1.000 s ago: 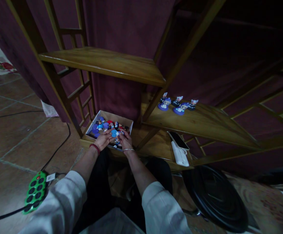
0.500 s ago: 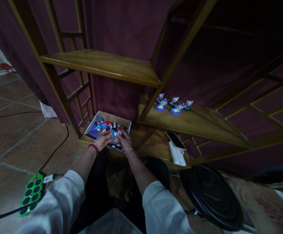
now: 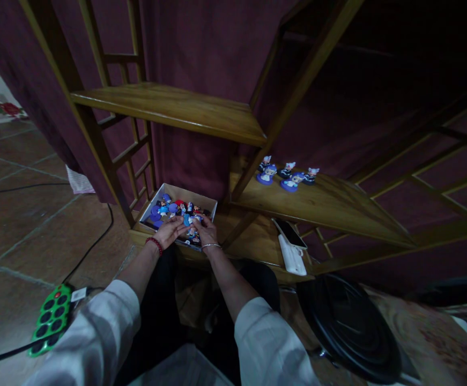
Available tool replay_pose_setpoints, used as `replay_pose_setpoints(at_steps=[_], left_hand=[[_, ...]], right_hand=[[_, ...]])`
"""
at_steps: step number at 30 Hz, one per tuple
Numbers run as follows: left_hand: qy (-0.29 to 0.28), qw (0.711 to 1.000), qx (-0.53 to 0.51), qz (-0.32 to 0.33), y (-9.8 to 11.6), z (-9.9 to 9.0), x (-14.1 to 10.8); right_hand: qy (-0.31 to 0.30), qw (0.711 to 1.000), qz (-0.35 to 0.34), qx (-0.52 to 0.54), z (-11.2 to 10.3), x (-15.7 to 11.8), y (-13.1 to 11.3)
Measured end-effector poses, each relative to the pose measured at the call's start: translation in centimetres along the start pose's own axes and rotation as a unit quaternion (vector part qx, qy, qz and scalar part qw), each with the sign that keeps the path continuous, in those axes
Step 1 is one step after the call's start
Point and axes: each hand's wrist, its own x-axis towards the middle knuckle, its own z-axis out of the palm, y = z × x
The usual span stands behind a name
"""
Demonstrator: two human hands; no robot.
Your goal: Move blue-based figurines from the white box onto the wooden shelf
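Over the front part of an open box (image 3: 209, 203) full of small figurines, my left hand (image 3: 169, 231) and my right hand (image 3: 206, 230) meet at a small blue-and-white figurine (image 3: 188, 219). The fingers of both hands are closed on it, the left from its left side and the right from its right. Blue, purple, red and dark figurines lie loose in the box. On the shelf to the right stand several figurines, two of them on purple bases (image 3: 266, 174), the others dark with light heads (image 3: 311, 175).
The wooden shelf (image 3: 330, 206) and a higher shelf board (image 3: 169, 107) frame the box. A phone (image 3: 289, 232) rests by a white object (image 3: 292, 256) on the lower board. A round black seat (image 3: 348, 324) is at the right; a green power strip (image 3: 50, 320) lies on the floor.
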Motion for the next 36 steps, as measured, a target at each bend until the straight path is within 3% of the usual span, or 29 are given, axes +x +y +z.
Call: replay_pose_setpoints(at_steps=[12, 19, 36], left_hand=[[-0.014, 1.000, 0.008, 0.000, 0.0, -0.2, 0.0], [-0.002, 1.000, -0.001, -0.014, -0.2, -0.2, 0.3], [0.014, 1.000, -0.006, -0.009, -0.2, -0.1, 0.2]], right_hand=[[0.013, 0.999, 0.031, 0.018, -0.1, 0.4, -0.1], [-0.020, 0.999, 0.034, 0.007, -0.6, 0.6, -0.1], [-0.053, 0.997, -0.014, -0.063, -0.7, 1.0, -0.3]])
